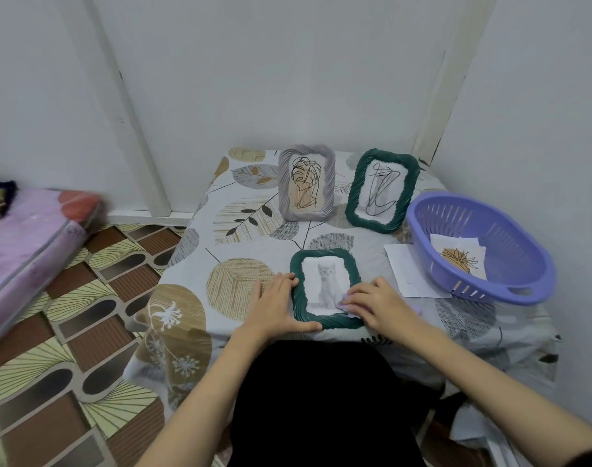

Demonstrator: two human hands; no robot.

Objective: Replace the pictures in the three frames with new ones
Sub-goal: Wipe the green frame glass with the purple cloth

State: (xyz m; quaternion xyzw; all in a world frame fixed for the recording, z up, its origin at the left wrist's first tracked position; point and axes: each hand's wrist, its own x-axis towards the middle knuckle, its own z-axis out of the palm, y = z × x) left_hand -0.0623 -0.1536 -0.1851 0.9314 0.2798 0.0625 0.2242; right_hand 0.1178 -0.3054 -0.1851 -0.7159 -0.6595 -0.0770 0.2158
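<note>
Progress looked partial: cat picture [326,284] sat in the near green frame [324,288] on the counter [240,251]. Left hand [276,303] lay spread, steadying it; right hand [377,305] pressed a cloth [346,306]. Two rear frames [306,182] awaited judging.

Green frame [325,288] with grey kitten photo is lying flat at 6 o'clock, right in front of me. Grey frame [306,182] with leaf line drawing is standing at 12. Second green frame [382,190] with scribble drawing is leaning at 1. Loose prints [460,257] are sitting in the purple basket [510,261] at 3.
</note>
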